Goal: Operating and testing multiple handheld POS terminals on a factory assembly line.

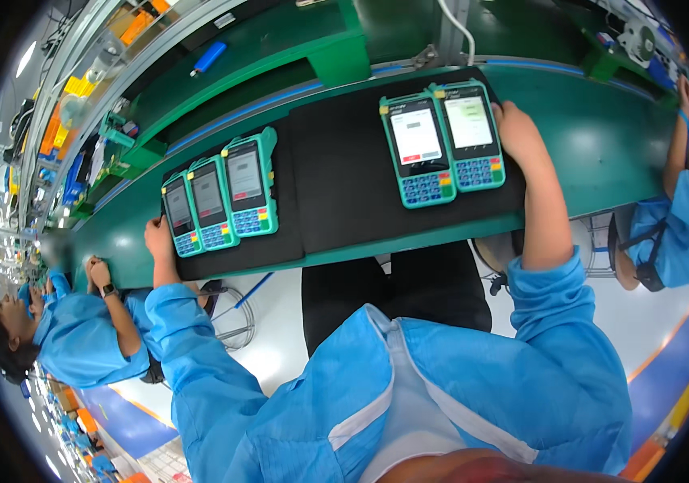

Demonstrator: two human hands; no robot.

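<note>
Filling the lower view, a blue jacket (304, 386) is covering the wearer's torso and upper arms. Ahead of it, the green worktop (602, 153) is running across, curving with the lens. To the left, one co-worker (78, 338) in blue is holding both hands close together near the worktop's edge; to the right, another co-worker (670, 241) is showing only in part. On the worktop, a right black mat (336, 177) and a left black mat (286, 233) are lying edge to edge.

Two green-cased card terminals are lying side by side on the right mat: an inner terminal (418, 149) and an outer terminal (471, 133). Three more are lying close together on the left mat: a near-seam terminal (248, 181), a middle terminal (211, 201) and a leftmost terminal (182, 213). The right hand (519, 133) is curling partly closed at the outer terminal's upper right edge; the left hand (157, 237) is bending its fingers (154, 225) beside the leftmost terminal. Whether either hand is gripping anything, I cannot tell. The right pair's screens are glowing white, while the left three are looking greyer. Beyond, a small blue object (209, 58) is lying on a green shelf (272, 60)
</note>
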